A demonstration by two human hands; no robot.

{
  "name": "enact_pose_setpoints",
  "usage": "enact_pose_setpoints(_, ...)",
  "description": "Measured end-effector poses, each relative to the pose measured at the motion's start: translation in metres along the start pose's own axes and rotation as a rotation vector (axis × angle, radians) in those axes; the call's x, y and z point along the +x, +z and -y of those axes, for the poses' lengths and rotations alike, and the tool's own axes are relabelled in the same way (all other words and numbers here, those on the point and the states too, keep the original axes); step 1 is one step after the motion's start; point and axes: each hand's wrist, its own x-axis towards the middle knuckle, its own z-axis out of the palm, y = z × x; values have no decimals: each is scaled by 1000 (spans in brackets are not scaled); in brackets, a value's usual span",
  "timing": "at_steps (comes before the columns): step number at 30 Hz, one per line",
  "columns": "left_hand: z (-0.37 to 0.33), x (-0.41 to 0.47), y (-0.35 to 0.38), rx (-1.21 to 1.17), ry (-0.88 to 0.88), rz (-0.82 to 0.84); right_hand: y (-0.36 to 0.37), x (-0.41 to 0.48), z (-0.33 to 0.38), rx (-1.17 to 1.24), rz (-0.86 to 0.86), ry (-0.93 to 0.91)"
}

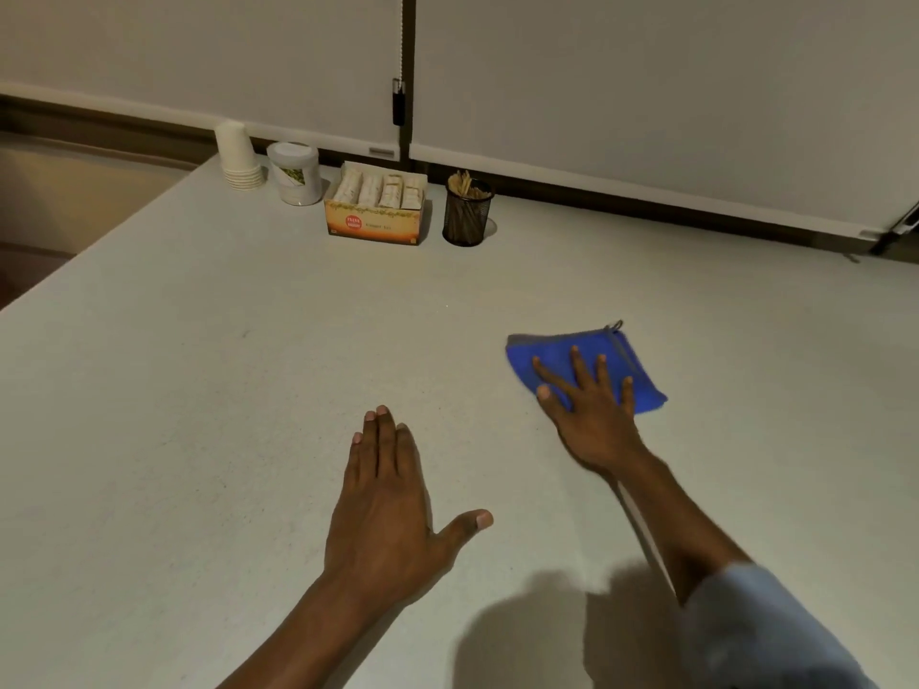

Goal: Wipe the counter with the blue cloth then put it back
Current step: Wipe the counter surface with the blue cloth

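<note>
A folded blue cloth (557,355) lies flat on the pale counter (248,390), right of centre. My right hand (592,410) presses down on it with fingers spread wide, palm over the cloth's near edge. A small loop sticks out at the cloth's far corner. My left hand (388,499) rests flat on the bare counter to the left of the cloth, fingers together, thumb out, holding nothing.
Along the back edge stand a stack of paper cups (238,156), a white jar (294,174), an open box of sachets (378,206) and a black mesh holder of stirrers (467,211). White blinds hang behind. The counter's left edge drops off.
</note>
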Motion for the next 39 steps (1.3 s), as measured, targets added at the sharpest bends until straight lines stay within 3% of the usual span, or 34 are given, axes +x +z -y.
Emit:
enact_pose_setpoints(7, -1, 1, -2, 18, -38, 29, 2, 88, 55, -26, 45, 14)
enact_pose_setpoints(15, 2, 8, -9, -61, -61, 4, 29, 8, 68, -14, 49, -313)
enact_pose_setpoints(20, 31, 12, -24, -41, -101, -24, 13, 37, 45, 33, 41, -203)
enact_pose_setpoints(24, 43, 7, -26, 30, -133, 11, 9, 91, 85, -11, 82, -109)
enact_pose_setpoints(30, 42, 12, -27, 64, -153, 30, 34, 56, 150, -42, 121, -370)
enact_pose_setpoints(35, 37, 11, -28, 53, -141, 11, 44, -13, 118, 15, 114, -542)
enact_pose_setpoints(39, 37, 12, -29, 115, -129, 59, 23, 0, 74, -23, 95, -405)
